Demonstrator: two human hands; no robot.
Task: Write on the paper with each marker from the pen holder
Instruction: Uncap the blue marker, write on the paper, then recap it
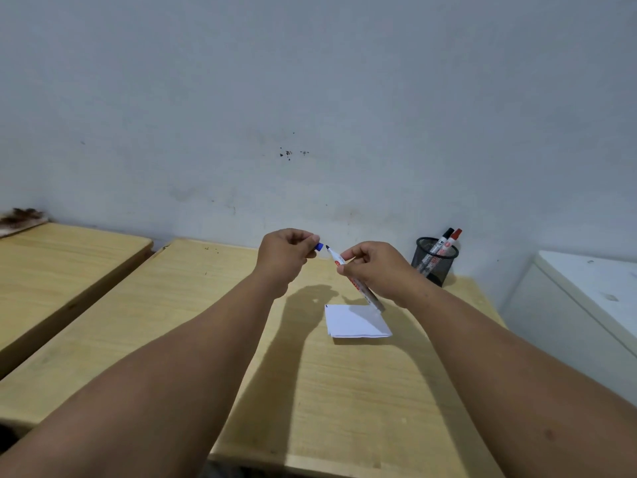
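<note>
My right hand (372, 270) grips a white marker (358, 284) by its barrel, tip bare and pointing up-left. My left hand (286, 255) pinches the marker's blue cap (319, 247), a small gap away from the tip. Both hands hover above the wooden table (241, 357). Below them lies a small white folded paper (355, 322), blank as far as I can tell. At the back right stands a black mesh pen holder (435, 262) with a black-capped marker (444, 238) and a red-capped marker (454, 237) leaning in it.
A second wooden table (62, 263) stands to the left across a narrow gap. A white cabinet or appliance (586, 305) sits to the right of the table. A grey-white wall runs right behind the tables.
</note>
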